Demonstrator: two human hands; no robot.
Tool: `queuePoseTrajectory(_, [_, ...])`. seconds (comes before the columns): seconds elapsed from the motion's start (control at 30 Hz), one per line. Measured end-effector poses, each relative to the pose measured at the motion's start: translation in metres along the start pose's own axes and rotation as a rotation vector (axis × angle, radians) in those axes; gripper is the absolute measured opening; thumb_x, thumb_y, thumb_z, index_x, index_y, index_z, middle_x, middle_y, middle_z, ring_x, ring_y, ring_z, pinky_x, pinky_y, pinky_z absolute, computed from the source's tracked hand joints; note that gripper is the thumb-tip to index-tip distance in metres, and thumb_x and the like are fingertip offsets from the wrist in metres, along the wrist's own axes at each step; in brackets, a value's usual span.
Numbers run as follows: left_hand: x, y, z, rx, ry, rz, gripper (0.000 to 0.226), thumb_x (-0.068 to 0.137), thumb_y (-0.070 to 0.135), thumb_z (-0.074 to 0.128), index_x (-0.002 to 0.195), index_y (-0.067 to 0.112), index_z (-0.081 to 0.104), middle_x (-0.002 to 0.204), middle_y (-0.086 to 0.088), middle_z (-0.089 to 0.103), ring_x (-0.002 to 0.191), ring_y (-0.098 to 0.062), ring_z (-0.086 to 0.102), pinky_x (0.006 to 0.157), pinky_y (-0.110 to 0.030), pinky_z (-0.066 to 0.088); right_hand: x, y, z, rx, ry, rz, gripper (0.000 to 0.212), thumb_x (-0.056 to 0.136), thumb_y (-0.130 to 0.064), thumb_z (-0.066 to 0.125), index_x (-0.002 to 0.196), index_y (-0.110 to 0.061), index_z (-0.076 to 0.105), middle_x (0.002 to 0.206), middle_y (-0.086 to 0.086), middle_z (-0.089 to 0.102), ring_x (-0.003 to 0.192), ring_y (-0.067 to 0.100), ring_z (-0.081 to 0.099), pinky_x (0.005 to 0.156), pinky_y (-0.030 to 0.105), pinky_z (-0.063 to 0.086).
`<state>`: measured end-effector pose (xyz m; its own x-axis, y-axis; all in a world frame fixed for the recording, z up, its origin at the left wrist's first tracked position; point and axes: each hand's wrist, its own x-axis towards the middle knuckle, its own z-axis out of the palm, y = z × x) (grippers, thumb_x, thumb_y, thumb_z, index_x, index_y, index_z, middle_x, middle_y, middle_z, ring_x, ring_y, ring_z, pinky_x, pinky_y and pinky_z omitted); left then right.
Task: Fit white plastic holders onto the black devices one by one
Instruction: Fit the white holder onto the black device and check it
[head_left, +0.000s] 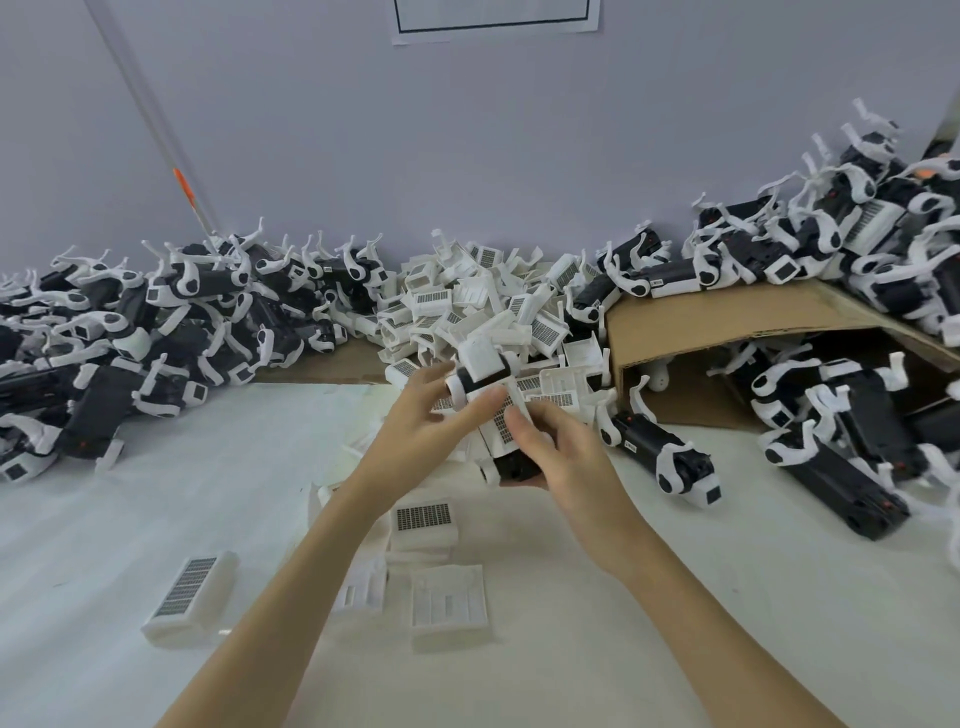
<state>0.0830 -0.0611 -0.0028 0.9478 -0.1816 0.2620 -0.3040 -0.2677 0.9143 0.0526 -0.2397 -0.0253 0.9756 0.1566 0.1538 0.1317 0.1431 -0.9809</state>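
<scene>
Above the worktop (156, 493), the right hand (563, 457) grips a black device (514, 465) from below. The left hand (421, 431) pinches a white holder (485, 364) at the device's upper end. Loose holders (452, 605) lie below; a holder heap (483, 301) sits behind.

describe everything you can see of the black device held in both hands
The black plastic device with white end caps is held tilted above the white table, in front of the pile of white holders. The left hand grips its upper end, the right hand its lower. A white grilled holder lies along it.
</scene>
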Motion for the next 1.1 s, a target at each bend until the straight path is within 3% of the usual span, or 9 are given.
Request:
queuePoseTrajectory(0.1, [-0.001, 0.004, 0.0, 0.008, 0.055, 0.022, 0.026, 0.084, 0.064, 0.073, 0.106, 0.051, 0.08, 0.139, 0.029, 0.057, 0.131, -0.006, 0.058, 0.114, -0.045, 0.047, 0.0, 0.001, -0.001, 0.015, -0.02, 0.034, 0.044, 0.086, -0.043, 0.073, 0.118, -0.011, 0.071, 0.111, 0.021, 0.072, 0.097, 0.028, 0.073, 0.085, 0.041, 0.063])
queuePoseTrajectory(0.23, [-0.002, 0.002, 0.005, 0.005, 0.046, 0.147, 0.031, 0.091, 0.056, 0.072, 0.114, 0.037, 0.081, 0.141, 0.023, 0.059, 0.137, -0.002, 0.052, 0.117, -0.044, 0.042, 0.003, -0.005, -0.012, -0.048, -0.033, 0.014, 0.041, 0.087, -0.038, 0.073, 0.119, -0.013, 0.071, 0.113, 0.013, 0.076, 0.107, 0.03, 0.074, 0.091, 0.045, 0.062])
queuePoseTrajectory(0.43, [-0.006, -0.004, 0.02, 0.443, 0.222, 0.152, 0.066, 0.086, 0.078, 0.046, 0.111, 0.021, 0.066, 0.128, 0.013, 0.057, 0.128, -0.008, 0.045, 0.113, -0.038, 0.035, 0.002, -0.011, -0.024, 0.128, -0.117, 0.241, 0.051, 0.093, -0.045, 0.067, 0.113, 0.001, 0.073, 0.099, 0.021, 0.071, 0.088, 0.028, 0.068, 0.07, 0.044, 0.062])
queuePoseTrajectory(0.53, [-0.008, 0.002, -0.002, 0.053, -0.015, 0.03, 0.051, 0.095, 0.071, 0.055, 0.124, 0.029, 0.053, 0.117, 0.026, 0.067, 0.112, 0.012, 0.057, 0.102, -0.022, 0.049, 0.003, -0.013, -0.023, 0.166, -0.085, 0.334, 0.05, 0.086, -0.058, 0.069, 0.106, -0.014, 0.082, 0.108, 0.023, 0.069, 0.08, 0.023, 0.057, 0.05, 0.027, 0.043])
queuePoseTrajectory(0.63, [-0.008, 0.006, -0.012, -0.076, -0.248, -0.022, 0.033, 0.101, 0.048, 0.062, 0.127, 0.028, 0.062, 0.107, 0.014, 0.077, 0.1, -0.003, 0.072, 0.089, -0.018, 0.055, 0.003, -0.011, -0.028, 0.215, -0.143, 0.396, 0.046, 0.085, -0.062, 0.073, 0.1, -0.02, 0.082, 0.097, 0.013, 0.067, 0.066, 0.018, 0.052, 0.049, 0.025, 0.034])
queuePoseTrajectory(0.73, [-0.006, 0.01, -0.008, -0.125, -0.13, -0.023, 0.041, 0.095, 0.042, 0.071, 0.123, 0.012, 0.068, 0.111, -0.011, 0.076, 0.089, -0.02, 0.07, 0.091, -0.032, 0.056, 0.003, -0.01, -0.028, 0.252, -0.154, 0.35, 0.049, 0.089, -0.062, 0.068, 0.107, -0.019, 0.081, 0.104, 0.017, 0.074, 0.085, 0.026, 0.072, 0.058, 0.031, 0.054])
queuePoseTrajectory(0.83, [-0.002, 0.009, -0.004, -0.217, 0.057, -0.076, 0.054, 0.084, 0.052, 0.076, 0.119, 0.014, 0.063, 0.096, -0.004, 0.073, 0.08, -0.018, 0.071, 0.082, -0.026, 0.057, 0.005, -0.009, -0.025, 0.216, -0.085, 0.223, 0.053, 0.087, -0.048, 0.077, 0.124, -0.011, 0.072, 0.131, 0.029, 0.065, 0.116, 0.038, 0.07, 0.072, 0.04, 0.063])
queuePoseTrajectory(0.97, [0.0, 0.007, -0.004, -0.234, 0.09, -0.031, 0.048, 0.087, 0.052, 0.081, 0.114, 0.019, 0.06, 0.086, 0.009, 0.068, 0.079, -0.019, 0.072, 0.076, -0.017, 0.055, 0.006, -0.004, -0.026, 0.11, -0.094, 0.131, 0.057, 0.089, -0.044, 0.072, 0.133, -0.009, 0.065, 0.133, 0.028, 0.064, 0.123, 0.034, 0.068, 0.094, 0.048, 0.059])
queuePoseTrajectory(1.1, [0.0, 0.007, -0.002, -0.201, 0.128, 0.024, 0.047, 0.084, 0.046, 0.082, 0.116, 0.019, 0.06, 0.1, 0.003, 0.067, 0.088, -0.021, 0.072, 0.084, -0.029, 0.058, 0.007, -0.001, -0.026, 0.118, -0.126, 0.091, 0.049, 0.095, -0.04, 0.071, 0.14, -0.021, 0.063, 0.132, 0.013, 0.07, 0.127, 0.028, 0.066, 0.104, 0.055, 0.054])
